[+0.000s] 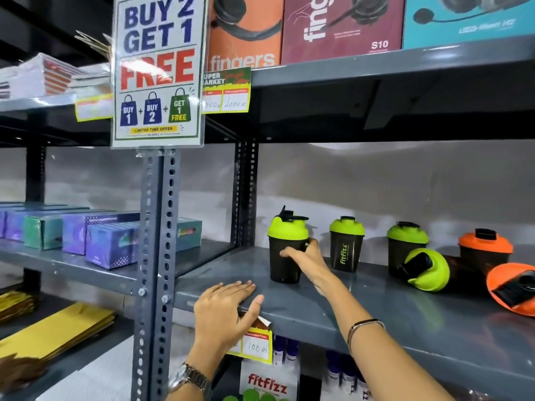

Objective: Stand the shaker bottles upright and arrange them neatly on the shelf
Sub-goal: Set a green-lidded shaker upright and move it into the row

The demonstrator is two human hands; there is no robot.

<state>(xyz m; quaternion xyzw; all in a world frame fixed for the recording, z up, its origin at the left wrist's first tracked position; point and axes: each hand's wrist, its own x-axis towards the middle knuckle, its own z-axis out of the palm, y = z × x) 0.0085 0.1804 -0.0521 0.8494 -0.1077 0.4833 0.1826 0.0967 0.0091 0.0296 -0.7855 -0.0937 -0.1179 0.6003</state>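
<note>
Several shaker bottles stand or lie on the grey metal shelf (376,319). My right hand (304,260) grips the leftmost upright bottle (285,241), black with a green lid whose flip cap is open. Two more green-lidded bottles (346,244) (406,238) stand upright behind, and an orange-lidded one (485,247) stands farther right. A green-lidded bottle (425,270) lies on its side, lid toward me. An orange-lidded bottle (512,287) also lies tipped at the right edge. My left hand (224,308) rests flat on the shelf's front edge, fingers spread.
A perforated steel upright (157,256) stands left of the shelf bay, with a promo sign (157,70) hanging above. Boxes (110,244) fill the neighbouring left shelf. Headphone boxes (341,27) sit on the shelf above. A price tag (254,345) hangs below my left hand.
</note>
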